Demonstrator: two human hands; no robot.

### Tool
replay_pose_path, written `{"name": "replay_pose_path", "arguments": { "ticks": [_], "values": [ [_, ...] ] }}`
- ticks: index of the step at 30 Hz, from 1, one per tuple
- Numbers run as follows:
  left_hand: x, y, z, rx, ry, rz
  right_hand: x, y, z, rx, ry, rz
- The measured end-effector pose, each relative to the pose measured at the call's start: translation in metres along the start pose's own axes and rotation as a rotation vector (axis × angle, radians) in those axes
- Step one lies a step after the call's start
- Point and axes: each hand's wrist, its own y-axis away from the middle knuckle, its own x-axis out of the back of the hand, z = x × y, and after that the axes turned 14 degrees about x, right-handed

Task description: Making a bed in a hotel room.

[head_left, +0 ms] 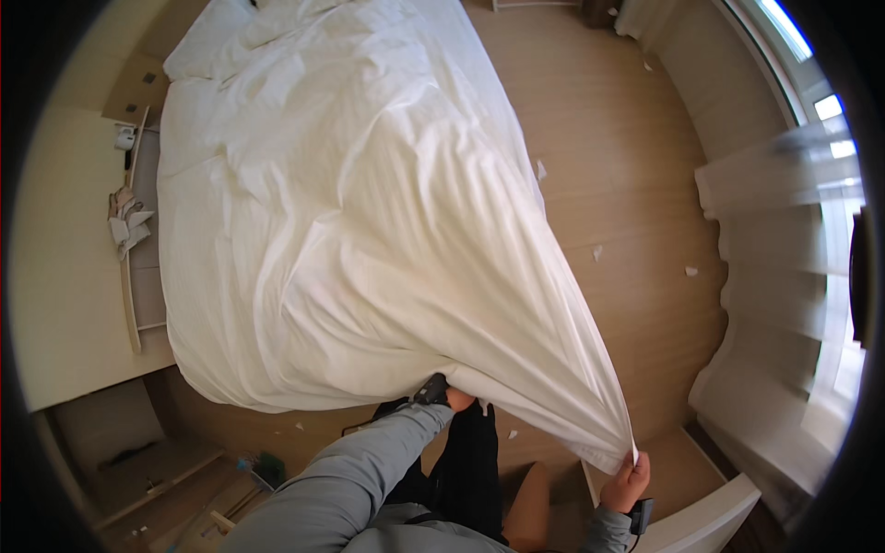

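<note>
A large white duvet (350,203) lies spread over the bed and is pulled taut toward me. My right hand (627,481) is closed on its lower right corner, stretched out past the bed's side. My left hand (458,398), in a grey sleeve with a dark wrist device, reaches under the duvet's near edge and grips it; most of that hand is hidden by the cloth. White pillows (217,41) bunch at the far end of the bed.
A wooden floor (618,157) with small white paper scraps runs along the right of the bed. Pale curtains (784,230) hang by the window at right. A low shelf (129,221) with crumpled items lines the bed's left side. A white furniture edge (710,516) stands near my right hand.
</note>
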Motion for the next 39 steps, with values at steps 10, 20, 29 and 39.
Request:
{"name": "replay_pose_path", "arguments": {
  "ticks": [10,20,29,39],
  "values": [
    [0.242,-0.120,-0.141,1.845,2.798,-0.168,0.030,-0.003,0.138,-0.120,0.475,-0.170],
    [0.197,0.125,-0.107,2.111,1.298,-0.978,0.049,-0.054,0.139,-0.148,0.600,-0.205],
    [0.224,0.047,-0.273,2.125,1.459,-1.252,0.081,-0.065,0.300,-0.361,0.612,-0.516],
    [0.043,0.248,-0.472,2.471,0.759,-0.499,-0.286,0.058,-0.014,-1.034,-0.135,-0.434]
  ]
}}
